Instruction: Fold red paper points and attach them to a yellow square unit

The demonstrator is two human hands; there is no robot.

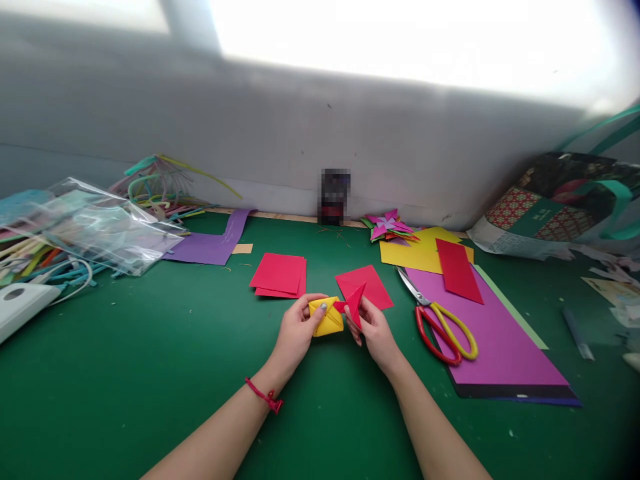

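Bare forearms (425, 423) lie nearest us, over a green tabletop (150, 373).
We see the left hand (299, 327) pinching a yellow folded-paper packet (330, 324); the right hand (376, 328) pinches a pointed red folded-paper piece (356, 303) at the packet's right edge. Far right, a red-patterned bag (515, 212) bears small lettering we cannot read. Red-and-yellow-handled metal scissors (423, 302) overlap a purple paper sheet (500, 333), near the right hand; flat red paper squares (278, 272) lie beyond the left.
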